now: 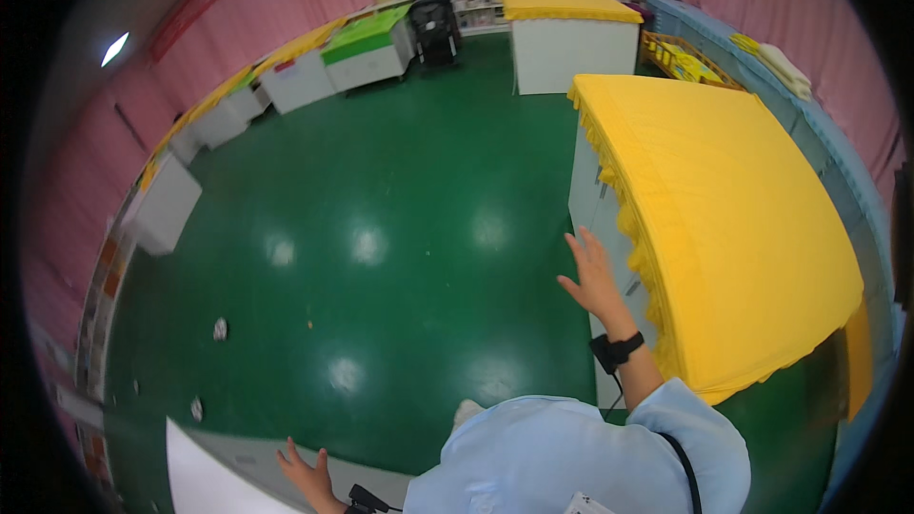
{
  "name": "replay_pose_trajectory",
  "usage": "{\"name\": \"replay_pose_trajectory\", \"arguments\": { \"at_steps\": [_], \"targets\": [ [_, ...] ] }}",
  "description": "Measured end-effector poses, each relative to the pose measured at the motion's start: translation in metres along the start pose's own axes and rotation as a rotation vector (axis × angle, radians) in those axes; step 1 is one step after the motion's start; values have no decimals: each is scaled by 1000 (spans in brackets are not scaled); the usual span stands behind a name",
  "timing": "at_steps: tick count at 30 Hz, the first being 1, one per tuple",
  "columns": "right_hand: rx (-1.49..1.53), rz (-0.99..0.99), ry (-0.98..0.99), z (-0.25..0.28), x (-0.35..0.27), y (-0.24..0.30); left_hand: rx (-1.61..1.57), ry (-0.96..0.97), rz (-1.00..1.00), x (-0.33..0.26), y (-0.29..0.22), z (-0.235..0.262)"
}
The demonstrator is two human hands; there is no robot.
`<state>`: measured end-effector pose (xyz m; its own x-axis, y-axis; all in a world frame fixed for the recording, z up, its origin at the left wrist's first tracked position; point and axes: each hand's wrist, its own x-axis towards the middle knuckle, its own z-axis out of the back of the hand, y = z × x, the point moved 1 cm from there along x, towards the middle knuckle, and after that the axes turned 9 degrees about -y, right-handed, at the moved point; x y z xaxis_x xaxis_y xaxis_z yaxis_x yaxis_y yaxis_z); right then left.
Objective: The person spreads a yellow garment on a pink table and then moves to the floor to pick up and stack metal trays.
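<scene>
While right hand (597, 286) hangs beside yellow-covered cabinet (728, 219), left hand (312, 484) hovers near white surface (205, 481), both spread wide.

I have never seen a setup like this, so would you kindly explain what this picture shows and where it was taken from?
There is no robot here: these are a person's bare hands. The one picture comes from a fisheye camera on the person's head, looking down, so straight edges bend near the rim. The left hand, at the bottom, is open near a white surface. The right hand is open beside a cabinet draped with a yellow cloth. Neither hand appears to hold anything. Small crumpled pieces lie on the green floor, and a dark stroller stands at the back.
</scene>
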<state>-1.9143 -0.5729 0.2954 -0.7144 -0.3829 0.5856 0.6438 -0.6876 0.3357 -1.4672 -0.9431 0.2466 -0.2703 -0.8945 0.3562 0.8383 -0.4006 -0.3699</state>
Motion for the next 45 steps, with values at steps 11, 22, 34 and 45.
{"name": "replay_pose_trajectory", "arguments": {
  "at_steps": [11,22,34,45],
  "targets": [
    [-317,-619,-41,-51,34,-42,-229,252,-487,282,-276,-168],
    [-426,-714,98,-203,261,-134,-87,377,-395,458,-444,-309],
    [29,-161,147,-413,611,-146,-50,366,-267,590,-496,-457],
    [-18,190,227,-571,822,-203,-177,112,-523,813,-638,-588]
  ]
}}
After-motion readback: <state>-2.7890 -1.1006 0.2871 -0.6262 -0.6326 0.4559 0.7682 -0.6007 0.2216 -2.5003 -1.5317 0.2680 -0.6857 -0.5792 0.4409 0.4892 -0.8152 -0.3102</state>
